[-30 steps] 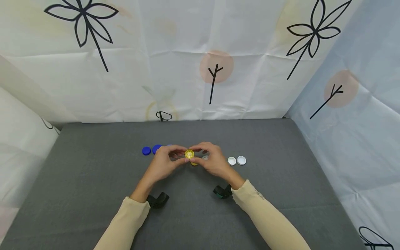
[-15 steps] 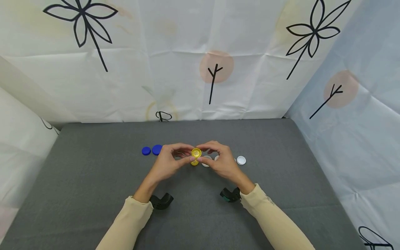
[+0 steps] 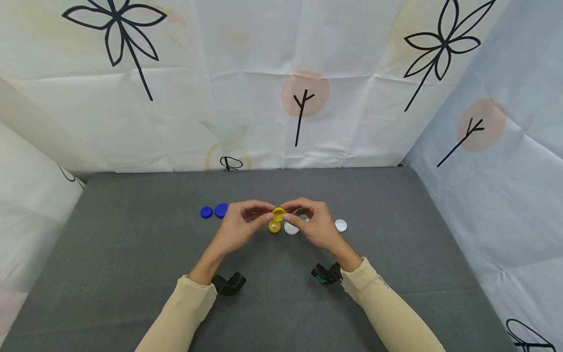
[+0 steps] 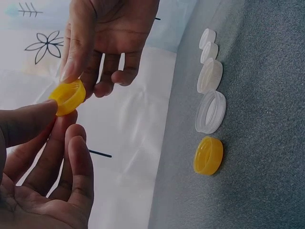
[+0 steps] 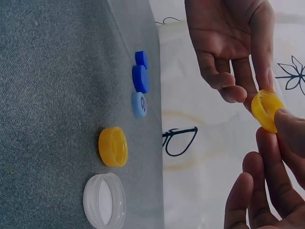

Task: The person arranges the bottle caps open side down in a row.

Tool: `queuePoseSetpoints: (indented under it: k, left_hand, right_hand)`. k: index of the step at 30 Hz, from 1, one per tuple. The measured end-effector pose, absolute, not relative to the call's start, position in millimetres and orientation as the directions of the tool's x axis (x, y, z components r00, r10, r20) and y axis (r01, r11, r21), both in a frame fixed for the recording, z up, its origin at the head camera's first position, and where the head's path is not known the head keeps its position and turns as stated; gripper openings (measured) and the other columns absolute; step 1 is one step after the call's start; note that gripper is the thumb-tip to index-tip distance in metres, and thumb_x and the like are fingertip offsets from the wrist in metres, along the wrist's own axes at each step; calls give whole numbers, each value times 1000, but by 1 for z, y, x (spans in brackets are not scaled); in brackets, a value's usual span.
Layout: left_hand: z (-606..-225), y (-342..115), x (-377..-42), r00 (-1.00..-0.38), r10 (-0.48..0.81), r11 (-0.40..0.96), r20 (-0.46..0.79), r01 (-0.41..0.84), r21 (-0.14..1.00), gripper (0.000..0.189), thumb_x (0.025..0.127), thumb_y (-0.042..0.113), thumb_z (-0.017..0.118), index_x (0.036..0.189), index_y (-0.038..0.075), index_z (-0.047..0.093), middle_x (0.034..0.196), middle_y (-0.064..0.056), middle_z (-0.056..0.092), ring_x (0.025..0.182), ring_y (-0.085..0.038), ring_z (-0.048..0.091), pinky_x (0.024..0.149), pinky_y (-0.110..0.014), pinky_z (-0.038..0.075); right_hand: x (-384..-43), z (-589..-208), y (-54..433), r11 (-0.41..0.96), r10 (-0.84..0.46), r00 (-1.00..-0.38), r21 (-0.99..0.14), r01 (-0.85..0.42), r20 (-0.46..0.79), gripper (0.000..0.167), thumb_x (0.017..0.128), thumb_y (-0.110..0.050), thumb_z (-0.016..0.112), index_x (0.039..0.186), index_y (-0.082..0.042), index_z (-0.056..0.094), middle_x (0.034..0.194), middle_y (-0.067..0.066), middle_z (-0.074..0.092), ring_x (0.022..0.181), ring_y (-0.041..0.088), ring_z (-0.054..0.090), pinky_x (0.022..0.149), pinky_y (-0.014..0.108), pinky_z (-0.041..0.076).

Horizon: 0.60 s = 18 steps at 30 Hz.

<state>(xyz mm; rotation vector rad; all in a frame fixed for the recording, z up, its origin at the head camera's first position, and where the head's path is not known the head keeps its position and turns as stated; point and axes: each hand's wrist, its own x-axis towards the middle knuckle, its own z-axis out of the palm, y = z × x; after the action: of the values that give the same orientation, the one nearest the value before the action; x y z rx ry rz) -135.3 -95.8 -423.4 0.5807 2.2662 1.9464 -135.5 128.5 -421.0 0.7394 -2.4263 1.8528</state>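
Between both hands a yellow bottle cap (image 3: 279, 213) is held up above the table, its hollow side showing. My left hand (image 3: 242, 224) pinches its left edge with thumb and fingertips. On the opposite edge, the thumb and fingers of my right hand (image 3: 315, 225) grip it too. In the left wrist view the raised cap (image 4: 68, 97) stays well away from the cloth. Below it, a second yellow cap (image 4: 208, 156) lies on the table, hollow side up, beside a clear-white cap (image 4: 210, 112). Fingers partly cover the raised cap (image 5: 266, 110) in the right wrist view.
Left of the hands are blue caps (image 3: 206, 212) and a light blue cap (image 5: 139, 104) with a dark mark. Several white caps (image 4: 209, 75) continue the row to the right. Grey cloth covers the table (image 3: 272, 313); patterned white sheets (image 3: 246, 98) hang behind and beside it.
Both hands have shifted right with the yellow cap, which is now tilted differently. The yellow cap on the table shows more fully, while the right hand hides more of the white caps.
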Motion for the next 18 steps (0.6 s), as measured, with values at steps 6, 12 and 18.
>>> queuePoseSetpoints:
  k: [6,12,18]
  left_hand:
    - [-423,-96,-137,-922,373,72,99,135,988,21,99,17,69,114,3,74,110,-10,73,102,-36,69,88,-39,57]
    - [-422,-98,-138,-904,427,-3,9,8,1000,25,99,17,69,117,0,73,113,-14,72,110,-50,63,95,-54,52]
    - [-421,-100,-137,-914,404,-19,35,30,999,26,95,9,74,119,-1,71,116,-14,70,106,-35,69,93,-54,53]
  right_hand:
    - [-136,-422,127,157,-350,-872,-896,-415,342,20,90,11,70,109,6,72,100,18,70,91,33,64,79,33,54]
    - [-136,-420,124,161,-357,-847,-868,-471,393,20,88,11,73,106,3,74,101,16,71,94,32,63,82,39,52]
    - [-137,-419,126,117,-401,-840,-889,-442,365,23,90,9,71,113,3,73,109,16,70,98,35,63,85,43,54]
